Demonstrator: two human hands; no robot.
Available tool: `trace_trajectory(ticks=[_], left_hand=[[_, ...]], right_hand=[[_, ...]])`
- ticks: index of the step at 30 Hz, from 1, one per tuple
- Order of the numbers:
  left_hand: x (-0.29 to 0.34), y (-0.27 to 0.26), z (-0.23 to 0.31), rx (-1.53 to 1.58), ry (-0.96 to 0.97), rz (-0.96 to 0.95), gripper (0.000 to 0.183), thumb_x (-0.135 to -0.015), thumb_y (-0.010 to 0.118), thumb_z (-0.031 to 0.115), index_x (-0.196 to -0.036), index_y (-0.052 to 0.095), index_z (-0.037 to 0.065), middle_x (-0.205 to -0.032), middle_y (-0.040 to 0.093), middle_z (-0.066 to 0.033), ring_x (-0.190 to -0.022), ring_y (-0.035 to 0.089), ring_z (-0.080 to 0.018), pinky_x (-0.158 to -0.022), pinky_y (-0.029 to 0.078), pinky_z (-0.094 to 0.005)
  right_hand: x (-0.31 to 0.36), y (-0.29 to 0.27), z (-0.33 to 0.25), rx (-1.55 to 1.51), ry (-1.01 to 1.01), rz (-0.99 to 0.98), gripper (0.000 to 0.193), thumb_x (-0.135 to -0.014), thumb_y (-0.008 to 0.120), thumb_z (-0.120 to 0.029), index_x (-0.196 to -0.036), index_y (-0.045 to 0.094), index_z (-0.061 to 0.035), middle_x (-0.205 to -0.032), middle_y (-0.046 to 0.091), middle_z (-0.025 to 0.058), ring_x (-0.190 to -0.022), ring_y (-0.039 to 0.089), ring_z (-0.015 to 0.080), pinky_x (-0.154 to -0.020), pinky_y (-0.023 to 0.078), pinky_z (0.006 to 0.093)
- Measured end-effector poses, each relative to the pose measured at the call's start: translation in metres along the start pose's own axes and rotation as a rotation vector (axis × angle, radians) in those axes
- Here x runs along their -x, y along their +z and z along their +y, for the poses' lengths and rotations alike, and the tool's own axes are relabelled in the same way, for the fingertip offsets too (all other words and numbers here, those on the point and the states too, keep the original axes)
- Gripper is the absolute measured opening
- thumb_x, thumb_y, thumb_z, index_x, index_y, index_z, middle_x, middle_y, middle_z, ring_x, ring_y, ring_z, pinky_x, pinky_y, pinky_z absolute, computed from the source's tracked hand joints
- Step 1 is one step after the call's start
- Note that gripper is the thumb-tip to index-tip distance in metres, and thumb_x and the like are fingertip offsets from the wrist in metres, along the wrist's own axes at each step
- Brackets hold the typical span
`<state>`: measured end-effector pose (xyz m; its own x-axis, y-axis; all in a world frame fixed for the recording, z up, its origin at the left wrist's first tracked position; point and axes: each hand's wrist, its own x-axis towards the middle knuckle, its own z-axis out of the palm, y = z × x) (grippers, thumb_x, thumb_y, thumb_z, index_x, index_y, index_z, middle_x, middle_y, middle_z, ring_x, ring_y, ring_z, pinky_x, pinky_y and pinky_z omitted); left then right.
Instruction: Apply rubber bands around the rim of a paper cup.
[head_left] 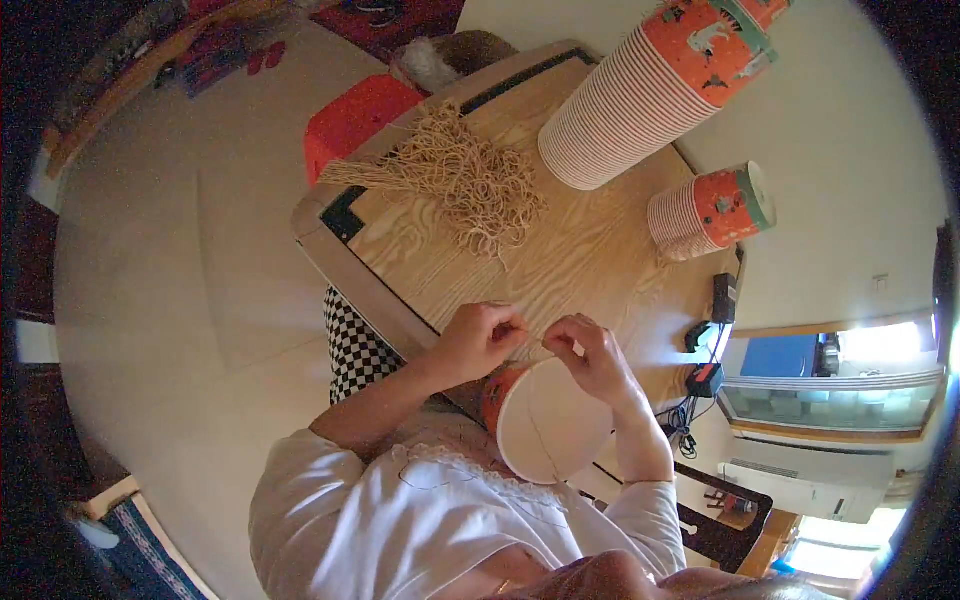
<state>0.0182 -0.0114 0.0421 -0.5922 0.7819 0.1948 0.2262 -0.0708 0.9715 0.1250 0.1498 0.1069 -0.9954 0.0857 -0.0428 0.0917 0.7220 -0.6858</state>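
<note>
My left hand [485,340] and my right hand [588,358] meet above the near edge of the table, each closed in a pinch. Between the fingertips runs a thin string, too fine to make out well. Below them, close to my body, is an orange paper bucket [494,398] with its round white end turned toward me. A thin strand [541,430] crosses that white face; I cannot tell whether it joins the string in my fingers. Neither hand grips the bucket.
A tangled heap of beige twine [465,185] lies on the wooden table [400,245]. Farther back are a tall stack of paper buckets [640,100] and a shorter stack [710,210]. Black adapters [705,379] with cables lie at the right edge. A red stool [360,118] stands beyond.
</note>
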Motion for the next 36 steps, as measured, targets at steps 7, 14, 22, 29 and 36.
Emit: trace_trajectory(ticks=[7,14,22,29,36], left_hand=[[-0.001,0.0,-0.005,0.117,-0.131,-0.005,0.016,-0.078,0.064,0.015,-0.076,0.06,0.0,-0.066,0.061,-0.0084,-0.062,0.06,-0.0147,-0.057,0.047,-0.03],[-0.005,0.008,-0.009,0.526,-0.403,-0.114,0.016,-0.083,0.061,0.018,-0.081,0.059,0.002,-0.068,0.059,-0.001,-0.059,0.054,-0.0071,-0.053,0.043,-0.0212],[-0.012,0.019,-0.006,0.656,-0.45,-0.095,0.015,-0.082,0.062,0.02,-0.087,0.059,0.005,-0.071,0.057,0.0019,-0.06,0.05,-0.0055,-0.052,0.042,-0.02],[-0.002,0.014,0.001,0.097,-0.125,-0.225,0.02,-0.075,0.067,0.02,-0.084,0.06,0.004,-0.071,0.058,-0.002,-0.059,0.053,-0.0095,-0.055,0.045,-0.0245],[-0.016,0.028,-0.002,0.122,-0.11,-0.153,0.02,-0.075,0.068,0.021,-0.082,0.061,0.004,-0.072,0.061,-0.0036,-0.063,0.057,-0.0105,-0.059,0.047,-0.0259]], right_hand=[[0.002,0.0,-0.002,-0.014,0.057,0.049,0.008,-0.079,0.061,-0.011,-0.082,0.059,-0.003,-0.079,0.059,0.0101,-0.069,0.057,0.0259,-0.061,0.046,0.0353],[0.004,-0.003,-0.03,0.224,-0.053,0.234,0.019,-0.075,0.067,-0.015,-0.075,0.053,-0.0024,-0.07,0.053,0.0084,-0.068,0.053,0.0243,-0.064,0.042,0.034],[0.009,0.0,-0.023,0.333,-0.078,0.205,0.011,-0.075,0.064,-0.012,-0.077,0.056,-0.004,-0.074,0.055,0.0086,-0.071,0.054,0.0258,-0.067,0.042,0.0364],[0.024,-0.019,-0.005,0.007,0.185,0.36,0.008,-0.078,0.061,0.0,-0.086,0.062,0.0002,-0.081,0.063,0.0075,-0.076,0.059,0.0147,-0.07,0.046,0.0266],[0.027,-0.006,0.005,-0.05,0.172,0.491,0.01,-0.077,0.063,-0.004,-0.087,0.064,-0.0034,-0.083,0.063,0.0092,-0.073,0.06,0.0175,-0.068,0.048,0.0285]])
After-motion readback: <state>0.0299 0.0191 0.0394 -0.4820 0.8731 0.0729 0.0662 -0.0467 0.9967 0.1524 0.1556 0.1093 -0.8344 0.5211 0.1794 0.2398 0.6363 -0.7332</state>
